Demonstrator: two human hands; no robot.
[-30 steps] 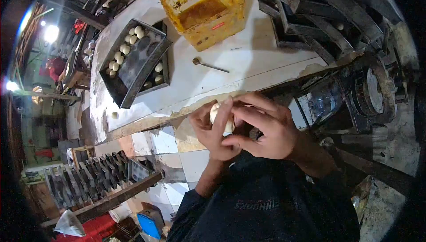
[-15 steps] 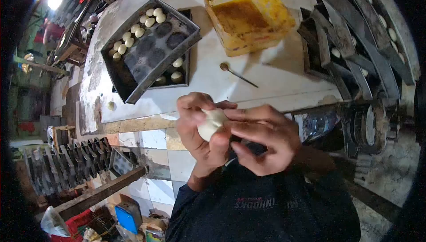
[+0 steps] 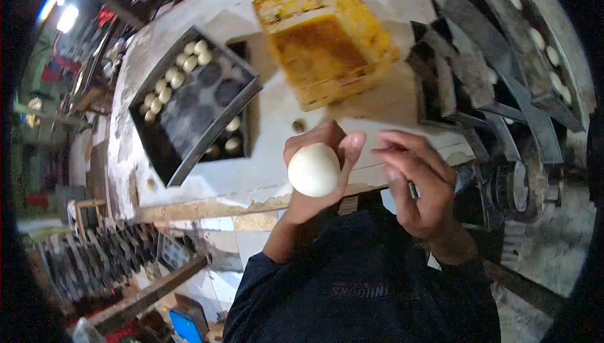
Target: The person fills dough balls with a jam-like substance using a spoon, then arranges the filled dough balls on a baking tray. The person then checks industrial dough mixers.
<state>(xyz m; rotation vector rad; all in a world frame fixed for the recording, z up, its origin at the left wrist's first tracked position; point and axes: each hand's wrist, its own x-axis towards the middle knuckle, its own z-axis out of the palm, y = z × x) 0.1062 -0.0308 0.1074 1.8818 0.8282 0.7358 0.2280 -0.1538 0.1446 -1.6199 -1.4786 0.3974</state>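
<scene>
A smooth, pale dough ball rests in my left hand, whose fingers curl behind it and whose thumb points up at its right. To the right of it hovers my right hand, apart from the ball, with its fingers bent and spaced from the thumb. Just beyond my left hand lies a spoon, its handle hidden. On the table at the left, a dark metal tray carries small dough balls in rows along one side, stacked askew over another tray with more balls.
A yellow plastic tub with orange-brown residue stands on the white table. Metal trays lean in a row at the right, some holding dough balls. More trays stand below at the left, near a wooden beam.
My right hand has come away from the dough ball and moved right. My left hand has turned, showing the ball's smooth side. The view has shifted slightly.
</scene>
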